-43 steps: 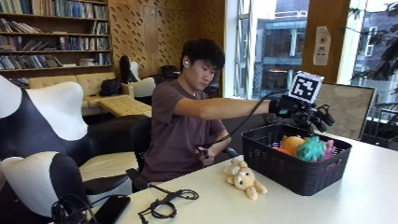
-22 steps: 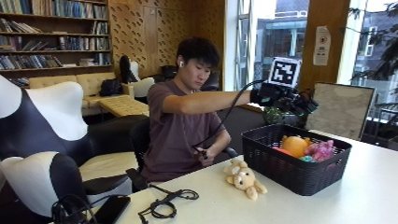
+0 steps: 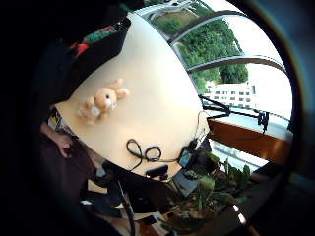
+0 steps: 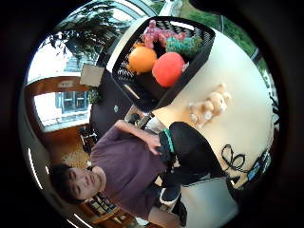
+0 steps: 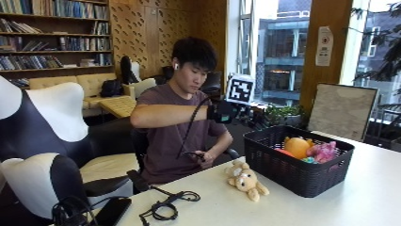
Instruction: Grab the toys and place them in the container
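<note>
Now, from the left: a black cable loop (image 5: 168, 207) lies near the tabletop (image 5: 376, 188) edge. Above it, the gloved right hand (image 5: 220, 112) hangs raised in front of the person's chest; whether its fingers are curled or straight cannot be told. Below and to its right, the plush bunny (image 5: 245, 180) lies on the tabletop, long axis pointing roughly toward the person, just beside the black basket (image 5: 294, 168). Inside are an orange ball (image 5: 297, 146), a pink toy (image 5: 324, 151) and others. Bookshelves and windows stand behind.
</note>
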